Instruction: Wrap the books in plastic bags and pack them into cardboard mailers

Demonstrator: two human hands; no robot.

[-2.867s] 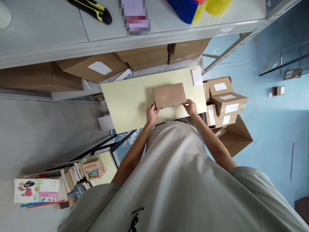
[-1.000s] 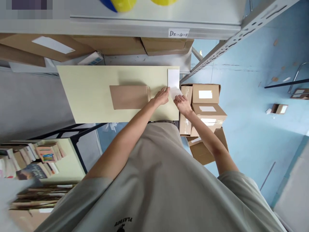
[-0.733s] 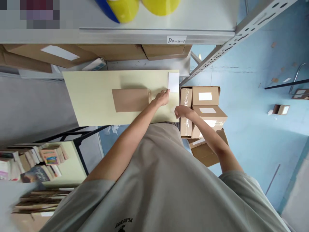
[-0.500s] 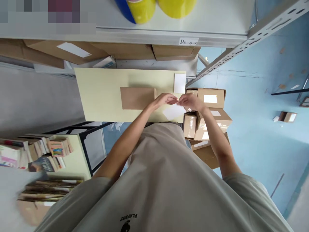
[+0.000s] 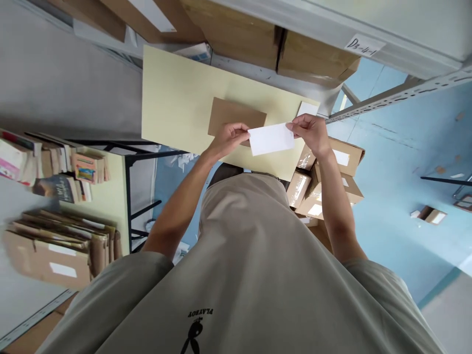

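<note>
A blank white label (image 5: 272,139) is stretched between my two hands, above the near right part of the pale yellow table (image 5: 173,93). My left hand (image 5: 229,140) pinches its left corner between thumb and fingers. At the upper right corner, my right hand (image 5: 310,132) pinches it the same way. Behind my left hand lies a brown cardboard box (image 5: 236,114), flat on the table and partly covered by that hand. A stack of white paper (image 5: 308,108) sits at the table's right end, just beyond my right hand.
Taped cartons (image 5: 298,188) are piled off the table's right end. A metal shelf (image 5: 332,34) with large cardboard boxes (image 5: 243,37) runs along the far side. Books (image 5: 90,167) and upright folded cardboard (image 5: 62,246) stand at left.
My hands have moved apart, and the white label now spans between them, face up; before, they were close together with it hanging below. The camera view has tilted and shifted.
</note>
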